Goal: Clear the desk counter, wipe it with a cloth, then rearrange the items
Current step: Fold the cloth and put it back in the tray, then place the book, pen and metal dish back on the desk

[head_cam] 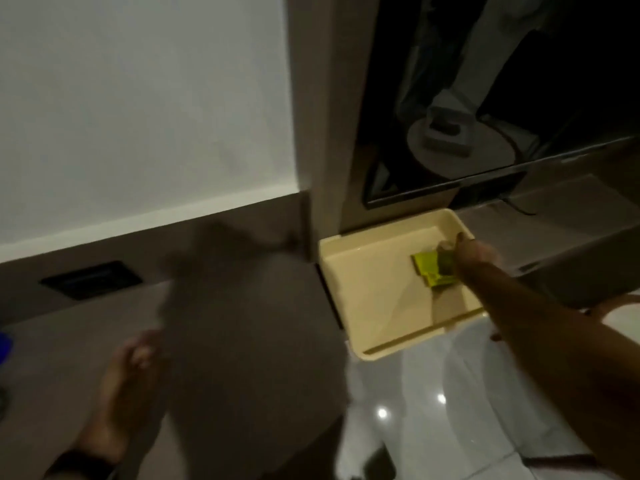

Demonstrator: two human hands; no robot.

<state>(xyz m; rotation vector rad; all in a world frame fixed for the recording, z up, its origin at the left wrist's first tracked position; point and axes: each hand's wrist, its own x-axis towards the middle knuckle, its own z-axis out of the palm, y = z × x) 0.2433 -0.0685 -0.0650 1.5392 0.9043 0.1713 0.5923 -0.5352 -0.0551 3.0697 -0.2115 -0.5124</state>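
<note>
A cream plastic tray (367, 296) sits at the right end of the brown desk counter (249, 341), partly over its edge. Inside the tray, near its far right side, lie yellow-green packets (431, 271). My right hand (472, 254) reaches into the tray and closes on those packets, with the fingers partly hidden behind them. My left hand (133, 372) hovers blurred over the counter at lower left, fingers loosely apart and holding nothing. A dark band shows on that wrist.
A dark socket panel (91, 278) is set in the counter's back ledge below the white wall. A black TV screen (485, 116) hangs above the tray. A blue object (5, 344) shows at the left edge. Glossy white floor tiles (450, 410) lie right of the counter.
</note>
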